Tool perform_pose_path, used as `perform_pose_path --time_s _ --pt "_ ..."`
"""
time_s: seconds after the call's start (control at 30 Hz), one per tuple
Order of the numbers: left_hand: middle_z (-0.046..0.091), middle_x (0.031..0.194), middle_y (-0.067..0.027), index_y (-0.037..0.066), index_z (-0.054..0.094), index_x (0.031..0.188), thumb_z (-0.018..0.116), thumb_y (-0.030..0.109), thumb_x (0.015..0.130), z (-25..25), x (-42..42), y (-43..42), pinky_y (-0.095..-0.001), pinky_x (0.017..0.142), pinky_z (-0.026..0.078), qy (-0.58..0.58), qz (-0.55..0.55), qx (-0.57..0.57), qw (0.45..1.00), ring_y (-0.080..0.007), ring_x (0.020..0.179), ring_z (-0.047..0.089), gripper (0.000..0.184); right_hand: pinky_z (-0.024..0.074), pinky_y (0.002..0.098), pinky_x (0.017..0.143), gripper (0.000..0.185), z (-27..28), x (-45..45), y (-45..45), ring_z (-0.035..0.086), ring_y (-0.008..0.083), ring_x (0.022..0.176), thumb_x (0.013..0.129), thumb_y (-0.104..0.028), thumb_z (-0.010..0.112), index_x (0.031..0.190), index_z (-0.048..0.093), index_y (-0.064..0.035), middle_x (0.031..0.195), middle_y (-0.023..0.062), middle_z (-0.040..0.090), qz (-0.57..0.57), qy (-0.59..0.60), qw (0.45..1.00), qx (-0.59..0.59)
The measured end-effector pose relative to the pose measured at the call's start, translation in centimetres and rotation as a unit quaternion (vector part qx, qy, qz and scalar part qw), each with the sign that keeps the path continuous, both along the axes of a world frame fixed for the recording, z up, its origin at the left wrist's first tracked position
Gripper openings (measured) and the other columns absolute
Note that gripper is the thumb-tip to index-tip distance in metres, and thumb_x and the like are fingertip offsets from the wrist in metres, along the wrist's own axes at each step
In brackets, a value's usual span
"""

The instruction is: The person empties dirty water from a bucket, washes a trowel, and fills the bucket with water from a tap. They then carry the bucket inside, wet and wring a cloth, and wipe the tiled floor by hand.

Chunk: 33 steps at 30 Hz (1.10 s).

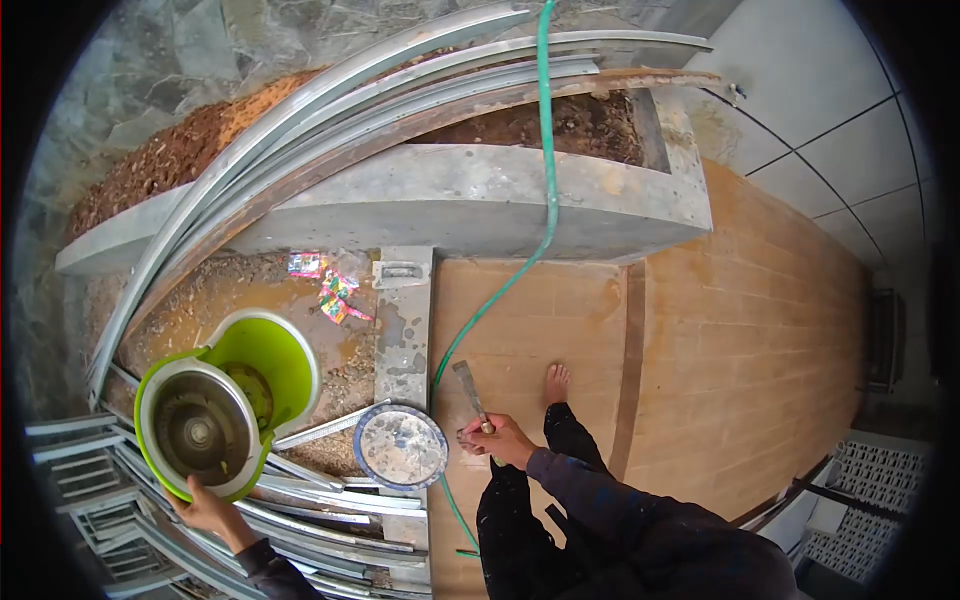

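A green bucket (262,362) with a grey spinner basket (200,428) at its near end leans at the left, tilted so its inside shows. My left hand (208,515) grips its lower rim, thumb on the basket's edge. My right hand (503,443) is closed around a tool with a flat, worn blade (467,385) pointing up and away; its exact kind is hard to tell. Just left of that hand lies a round, blue-rimmed lid or basin (401,447), smeared with grey.
A green hose (549,190) runs over the concrete planter wall (470,190) and down the tiled floor (740,370). Long metal channels (290,130) lie across the planter. More metal profiles (330,535) are stacked at lower left. Colourful wrappers (338,292) lie on wet ground.
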State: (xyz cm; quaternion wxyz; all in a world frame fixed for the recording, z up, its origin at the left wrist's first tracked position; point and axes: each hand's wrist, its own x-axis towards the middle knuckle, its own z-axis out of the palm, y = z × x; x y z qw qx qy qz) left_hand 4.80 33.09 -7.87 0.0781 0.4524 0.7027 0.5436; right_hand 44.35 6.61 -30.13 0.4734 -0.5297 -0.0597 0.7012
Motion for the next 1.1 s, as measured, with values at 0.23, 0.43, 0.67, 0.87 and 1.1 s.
perform_pose_path --time_s 0.23,0.43,0.67,0.87,1.1 --pt "0.055 0.124 -0.0140 0.009 0.041 0.140 0.055 -0.003 0.082 -3.1 20.4 -16.4 -0.0442 0.088 0.055 -0.305 -0.094 -0.251 0.914 -0.0267 0.104 0.058 0.060 0.0502 0.0227 0.050 0.018 11.5 11.1 -14.3 0.071 0.0148 0.083 0.088 -0.011 0.074 0.092 0.057 -0.0052 0.092 0.0077 0.068 -0.256 -0.095 0.952 -0.139" --pt "0.054 0.124 -0.0108 0.011 0.041 0.134 0.051 -0.014 0.073 -9.8 44.9 -32.5 -0.0441 0.093 0.052 -0.416 -0.193 -0.468 0.756 -0.0278 0.110 0.057 0.067 0.0545 0.0251 0.047 0.038 14.4 20.0 -25.0 0.071 0.0190 0.084 0.078 -0.009 0.081 0.092 0.045 -0.0052 0.108 0.0199 0.066 -0.435 -0.122 0.858 -0.245" --pt "0.047 0.135 -0.0113 0.009 0.033 0.137 0.052 -0.015 0.080 -12.6 70.9 -50.0 -0.0407 0.100 0.047 -0.358 -0.278 -0.547 0.704 -0.0265 0.121 0.052 0.065 0.0551 0.0272 0.060 0.052 13.1 34.7 -30.2 0.067 0.0196 0.083 0.074 -0.004 0.083 0.104 0.041 -0.0016 0.117 0.0225 0.059 -0.557 -0.207 0.755 -0.277" --pt "0.046 0.132 -0.0115 0.010 0.034 0.130 0.061 -0.012 0.080 -18.5 84.0 -55.5 -0.0401 0.097 0.049 -0.369 -0.265 -0.577 0.679 -0.0249 0.122 0.050 0.061 0.0538 0.0320 0.072 0.053 7.2 48.3 -34.3 0.064 0.0190 0.084 0.069 -0.001 0.078 0.108 0.044 0.0033 0.096 0.0127 0.061 -0.582 -0.341 0.662 -0.326" --pt "0.054 0.125 -0.0071 0.010 0.046 0.124 0.064 0.005 0.091 -24.6 101.2 -49.0 -0.0446 0.095 0.056 -0.340 -0.323 -0.728 0.500 -0.0255 0.112 0.059 0.038 0.0535 0.0333 0.067 0.048 -1.5 71.2 -35.2 0.063 0.0177 0.075 0.063 -0.005 0.078 0.103 0.051 0.0015 0.090 0.0103 0.063 -0.552 -0.407 0.697 -0.209"
